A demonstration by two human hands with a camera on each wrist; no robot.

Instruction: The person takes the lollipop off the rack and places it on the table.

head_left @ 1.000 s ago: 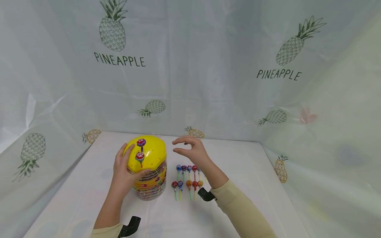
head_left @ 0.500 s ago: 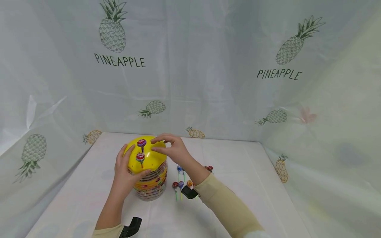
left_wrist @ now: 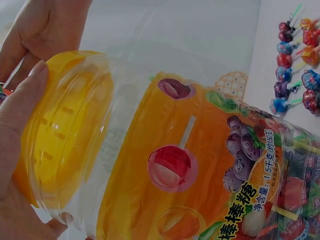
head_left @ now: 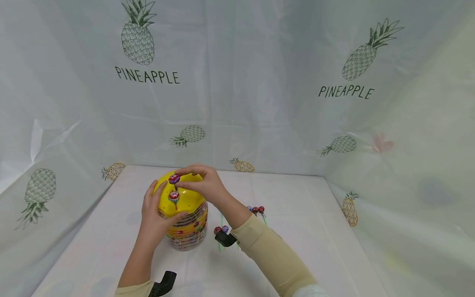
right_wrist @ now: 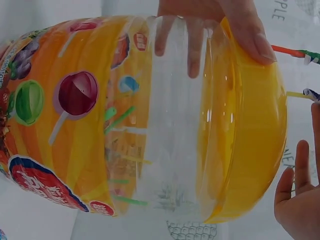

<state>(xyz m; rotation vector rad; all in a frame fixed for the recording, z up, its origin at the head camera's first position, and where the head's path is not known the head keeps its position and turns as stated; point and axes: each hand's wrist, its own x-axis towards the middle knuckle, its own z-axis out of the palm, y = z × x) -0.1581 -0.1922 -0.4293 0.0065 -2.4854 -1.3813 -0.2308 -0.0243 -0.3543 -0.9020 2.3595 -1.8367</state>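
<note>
A large clear candy jar (head_left: 187,237) with an orange printed label stands upright on the table. Its domed yellow lid (head_left: 189,202) bears two wrapped lollipops on sticks: a purple lollipop (head_left: 173,180) farther back and a red-and-blue lollipop (head_left: 173,196) nearer. The left hand (head_left: 153,212) grips the lid's left side, thumb across the front. Over the lid, the right hand (head_left: 204,181) has thumb and index finger about the head of the purple lollipop. At its edge, the right wrist view shows a right fingertip beside that wrapper. More lollipops show through the clear wall.
Right of the jar, two rows of wrapped lollipops (left_wrist: 283,75) lie on the white tabletop (head_left: 297,231), partly covered by the right forearm in the head view. A pineapple-print curtain (head_left: 259,103) hangs behind. Each wrist carries a black mount (head_left: 163,284).
The right hand has moved left from beside the jar, over the lid, to the purple lollipop. The left hand keeps its grip on the lid.
</note>
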